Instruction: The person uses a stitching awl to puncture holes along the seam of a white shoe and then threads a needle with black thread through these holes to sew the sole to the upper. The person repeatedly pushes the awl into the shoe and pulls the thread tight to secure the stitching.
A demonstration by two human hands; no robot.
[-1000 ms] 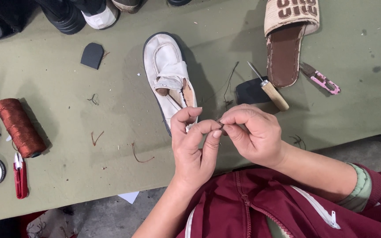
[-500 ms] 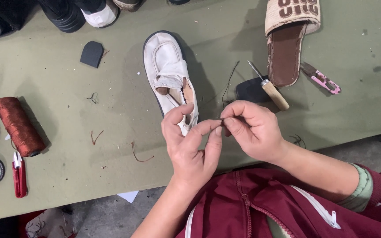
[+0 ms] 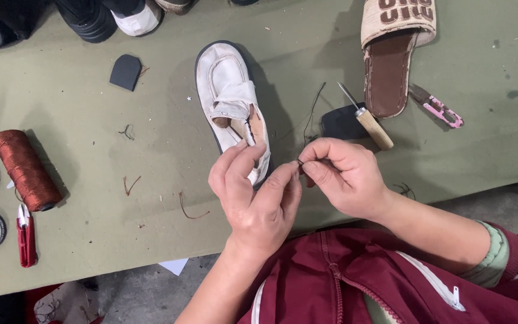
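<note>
A worn white shoe (image 3: pixel 229 99) lies on the olive table (image 3: pixel 109 234), toe pointing away from me. Just in front of its heel my left hand (image 3: pixel 256 201) and my right hand (image 3: pixel 340 177) meet, fingertips pinched together on a thin dark thread (image 3: pixel 308 129). The thread runs up from the pinch toward a wooden-handled awl (image 3: pixel 368 122). Whether a needle is between the fingers cannot be told.
A beige slide sandal (image 3: pixel 394 51) and pink snips (image 3: pixel 439 108) lie at the back right, a black sole piece (image 3: pixel 343 123) under the awl. A brown thread spool (image 3: pixel 25 170), red snips (image 3: pixel 26 234), two round tins and a black heel piece (image 3: pixel 125 71) sit left. Dark shoes line the far edge.
My left hand's fingers have opened and spread a little while the thumb and forefinger stay pinched at the thread. The right hand has hardly moved.
</note>
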